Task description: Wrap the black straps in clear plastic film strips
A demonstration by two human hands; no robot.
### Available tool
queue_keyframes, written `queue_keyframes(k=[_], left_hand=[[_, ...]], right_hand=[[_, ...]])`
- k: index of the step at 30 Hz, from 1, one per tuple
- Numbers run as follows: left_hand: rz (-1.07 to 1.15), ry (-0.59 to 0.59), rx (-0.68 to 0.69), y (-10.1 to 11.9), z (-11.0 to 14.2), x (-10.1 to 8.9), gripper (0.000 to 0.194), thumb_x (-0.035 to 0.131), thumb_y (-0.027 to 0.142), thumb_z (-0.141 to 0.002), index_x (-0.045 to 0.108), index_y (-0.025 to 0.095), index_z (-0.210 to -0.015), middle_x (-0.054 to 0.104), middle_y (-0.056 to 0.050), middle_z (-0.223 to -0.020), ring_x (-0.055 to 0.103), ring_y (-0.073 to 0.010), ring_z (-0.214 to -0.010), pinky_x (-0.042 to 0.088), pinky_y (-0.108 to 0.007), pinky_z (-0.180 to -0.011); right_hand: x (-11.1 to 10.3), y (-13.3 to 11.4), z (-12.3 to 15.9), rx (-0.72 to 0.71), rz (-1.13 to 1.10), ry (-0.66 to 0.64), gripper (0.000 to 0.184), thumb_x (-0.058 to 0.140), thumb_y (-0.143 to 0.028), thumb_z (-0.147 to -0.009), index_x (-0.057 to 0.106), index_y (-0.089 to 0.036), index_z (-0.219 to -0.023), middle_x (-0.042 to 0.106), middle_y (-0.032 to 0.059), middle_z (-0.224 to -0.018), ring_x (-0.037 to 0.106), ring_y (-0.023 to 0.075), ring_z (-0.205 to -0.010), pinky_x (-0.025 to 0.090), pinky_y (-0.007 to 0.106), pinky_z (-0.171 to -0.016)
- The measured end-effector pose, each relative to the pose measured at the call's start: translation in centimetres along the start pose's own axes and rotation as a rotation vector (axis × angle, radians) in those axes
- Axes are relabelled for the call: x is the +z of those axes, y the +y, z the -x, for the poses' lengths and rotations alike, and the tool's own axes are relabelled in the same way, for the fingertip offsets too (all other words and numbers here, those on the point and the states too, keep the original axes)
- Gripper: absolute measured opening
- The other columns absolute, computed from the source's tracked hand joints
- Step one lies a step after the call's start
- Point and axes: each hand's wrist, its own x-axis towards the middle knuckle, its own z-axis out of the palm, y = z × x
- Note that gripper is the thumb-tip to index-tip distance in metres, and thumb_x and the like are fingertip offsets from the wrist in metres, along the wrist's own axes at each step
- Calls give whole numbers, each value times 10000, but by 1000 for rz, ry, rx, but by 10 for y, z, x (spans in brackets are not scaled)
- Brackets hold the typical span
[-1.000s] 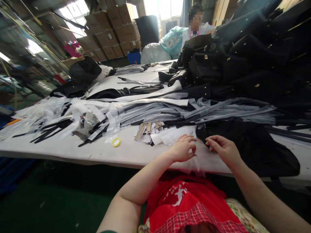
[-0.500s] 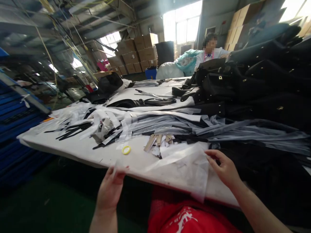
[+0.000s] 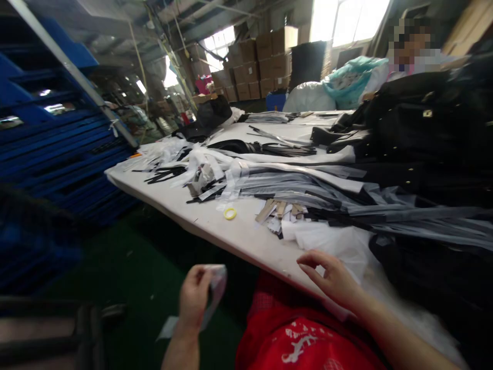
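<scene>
One translucent strip (image 3: 217, 288) is pinched in your left hand (image 3: 204, 277), lower centre-left, out past the worktop (image 3: 246, 241)'s near edge over open green floor (image 3: 127, 267). Rightward, your right hand (image 3: 313, 268) curls at that edge, fingers slightly apart, near crumpled white sheeting (image 3: 331, 237).

Ring (image 3: 230, 214) on table (image 3: 246, 234), boxes (image 3: 246, 72) behind
</scene>
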Motion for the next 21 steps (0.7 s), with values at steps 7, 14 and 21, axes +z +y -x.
queue_keyframes(k=[7, 14, 21], left_hand=[[258, -760, 66, 12, 37, 87, 372, 741, 490, -763, 597, 148, -731, 686, -61, -906, 609, -131, -709, 490, -222, -663], [164, -807, 127, 18, 35, 112, 334, 733, 444, -786, 759, 123, -874, 752, -105, -895, 680, -217, -846, 528, -279, -765], [293, -775, -58, 30, 36, 127, 373, 830, 463, -666, 716, 109, -690, 695, -41, -667, 593, -114, -582, 457, -198, -546]], right_hand=[[32, 1, 6, 66, -199, -274, 382, 628, -491, -850, 717, -180, -1054, 704, 90, -1116, 634, 267, -1037, 497, 374, -929], [36, 10, 15, 175, -220, -306, 385, 529, -467, -915, 724, -158, -793, 707, 36, -771, 624, 186, -727, 491, 270, -681], [33, 6, 13, 194, -237, -281, 391, 549, -485, -909, 741, -147, -880, 742, 62, -845, 662, 229, -799, 515, 302, -725]])
